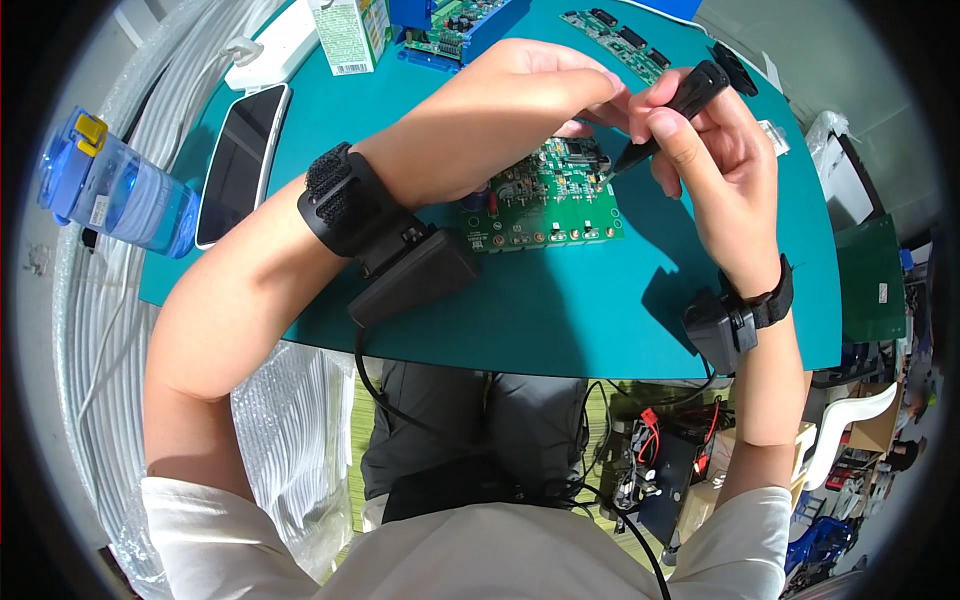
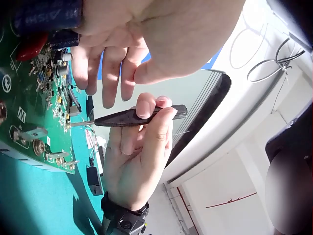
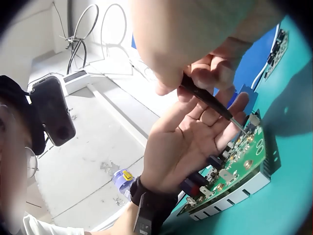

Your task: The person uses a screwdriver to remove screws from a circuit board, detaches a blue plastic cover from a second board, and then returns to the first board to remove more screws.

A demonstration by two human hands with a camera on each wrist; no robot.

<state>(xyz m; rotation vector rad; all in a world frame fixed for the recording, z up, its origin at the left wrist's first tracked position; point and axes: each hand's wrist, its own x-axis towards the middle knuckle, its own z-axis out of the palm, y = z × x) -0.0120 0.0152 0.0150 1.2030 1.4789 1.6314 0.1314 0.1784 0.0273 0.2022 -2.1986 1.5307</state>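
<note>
Evidently, the right hand [image 1: 715, 150] grips the screwdriver [image 1: 700, 88] between thumb and curled fingers, its tip down at the parts near the right edge of the circuit board [image 1: 565, 215], while the left hand [image 1: 560, 85] has its fingers loosely extended by the far side, whether touching it I cannot tell. The circuit board lies flat on the table [image 1: 610, 320], with a stretch of teal between its front and the near edge, and the phone [image 1: 240, 155] sits along the left edge.
</note>
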